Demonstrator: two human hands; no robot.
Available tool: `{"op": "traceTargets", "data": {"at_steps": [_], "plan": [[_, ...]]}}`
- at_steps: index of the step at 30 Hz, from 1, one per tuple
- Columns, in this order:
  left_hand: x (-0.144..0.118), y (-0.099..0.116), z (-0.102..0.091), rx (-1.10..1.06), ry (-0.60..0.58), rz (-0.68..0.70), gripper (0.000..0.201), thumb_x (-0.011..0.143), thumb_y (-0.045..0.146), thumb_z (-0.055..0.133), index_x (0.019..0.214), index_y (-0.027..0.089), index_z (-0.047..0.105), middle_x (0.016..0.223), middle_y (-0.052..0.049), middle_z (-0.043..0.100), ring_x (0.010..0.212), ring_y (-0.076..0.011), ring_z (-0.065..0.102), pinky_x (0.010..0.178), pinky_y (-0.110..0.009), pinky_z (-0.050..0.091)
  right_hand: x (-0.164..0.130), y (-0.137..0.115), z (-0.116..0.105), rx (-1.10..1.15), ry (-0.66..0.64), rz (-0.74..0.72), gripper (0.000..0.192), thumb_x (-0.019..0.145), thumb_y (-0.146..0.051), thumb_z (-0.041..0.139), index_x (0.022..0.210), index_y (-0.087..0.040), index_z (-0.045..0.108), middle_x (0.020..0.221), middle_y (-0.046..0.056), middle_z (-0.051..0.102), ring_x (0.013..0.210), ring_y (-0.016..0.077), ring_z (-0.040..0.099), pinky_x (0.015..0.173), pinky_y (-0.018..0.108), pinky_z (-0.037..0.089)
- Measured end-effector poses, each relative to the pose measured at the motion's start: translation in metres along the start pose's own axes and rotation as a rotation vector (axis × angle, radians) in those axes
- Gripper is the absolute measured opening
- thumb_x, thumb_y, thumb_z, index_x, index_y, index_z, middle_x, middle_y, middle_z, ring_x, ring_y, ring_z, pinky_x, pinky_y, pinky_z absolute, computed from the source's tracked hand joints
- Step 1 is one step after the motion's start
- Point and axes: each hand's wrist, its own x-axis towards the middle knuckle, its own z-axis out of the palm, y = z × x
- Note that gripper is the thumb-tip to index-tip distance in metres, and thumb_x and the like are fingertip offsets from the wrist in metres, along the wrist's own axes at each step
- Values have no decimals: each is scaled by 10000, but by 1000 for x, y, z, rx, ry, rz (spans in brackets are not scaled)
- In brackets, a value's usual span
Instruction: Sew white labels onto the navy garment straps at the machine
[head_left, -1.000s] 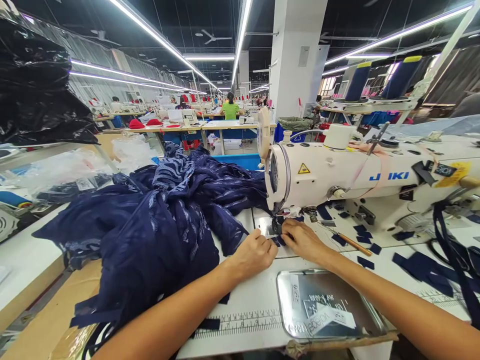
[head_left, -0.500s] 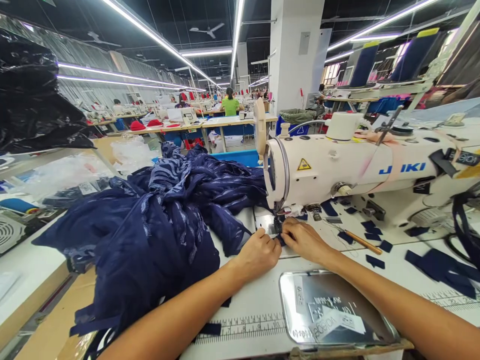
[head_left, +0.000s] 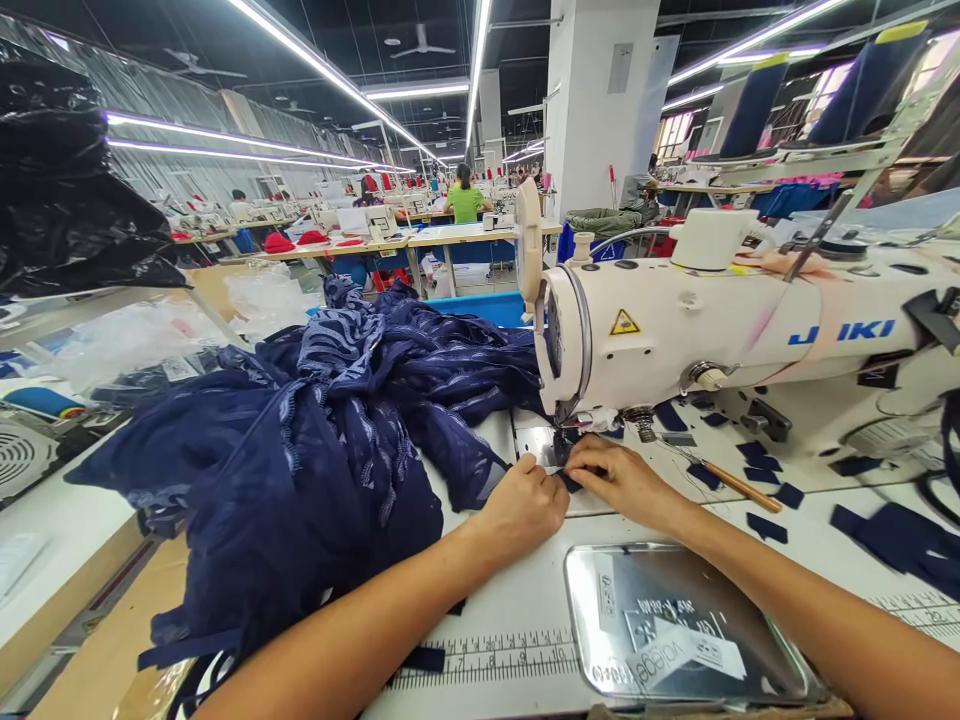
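Fingers curled, my left hand (head_left: 526,502) is closed on the dark navy fabric just in front of the presser foot of the white sewing machine (head_left: 720,325). Close beside it, my right hand (head_left: 619,478) pinches a small piece of the same navy fabric (head_left: 570,482) at the needle plate (head_left: 538,445). Most of that piece is hidden by my fingers. A large heap of navy garments (head_left: 322,470) with pale wavy patterning lies to the left of the machine and reaches up to the needle area.
A wooden-handled tool (head_left: 742,487) lies among navy fabric scraps (head_left: 761,460) right of the needle. Nearer me is a shiny metal tray (head_left: 686,620) with labels, beside a printed ruler (head_left: 491,660). A black plastic bag (head_left: 75,190) hangs at left. A person in green (head_left: 465,203) sits further back.
The view has shifted slightly, so the machine appears a little further right. Both hands remain at the needle with the fabric; the right fingers look slightly more extended.
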Motion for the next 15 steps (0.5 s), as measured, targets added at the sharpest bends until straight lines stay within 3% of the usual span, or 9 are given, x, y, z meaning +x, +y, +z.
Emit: {"op": "traceTargets", "data": {"at_steps": [3,9,12,15], "plan": [[2,0,-1,-26,-47,0,154,795,56,434,692,94,542,577,-47,554,542,-163,522,568,-300,323,-6,-3,0,-110,-35,-87,195,805,-143,464,834,-224,639,938,33,586,866,168,544,769,310,438],[-7,-12,-24,-69,-110,10,115,802,96,481,731,93,572,724,-72,585,708,-200,548,634,-334,380,-18,-19,11,-686,-28,-223,263,723,5,451,847,-140,632,851,91,582,780,215,526,619,318,463],[-17,-20,-30,-154,-60,74,142,826,135,474,732,126,579,962,-86,594,917,-215,532,826,-393,377,-16,-11,4,-702,-72,-401,276,716,5,468,913,-125,611,875,95,591,799,206,532,655,312,485],[-16,-18,-21,-281,-36,90,116,828,149,469,778,136,573,1102,-73,568,1039,-189,498,937,-358,344,-10,7,-6,-685,-99,-551,362,710,27,449,1014,-118,583,981,103,603,890,213,540,724,327,502]]}}
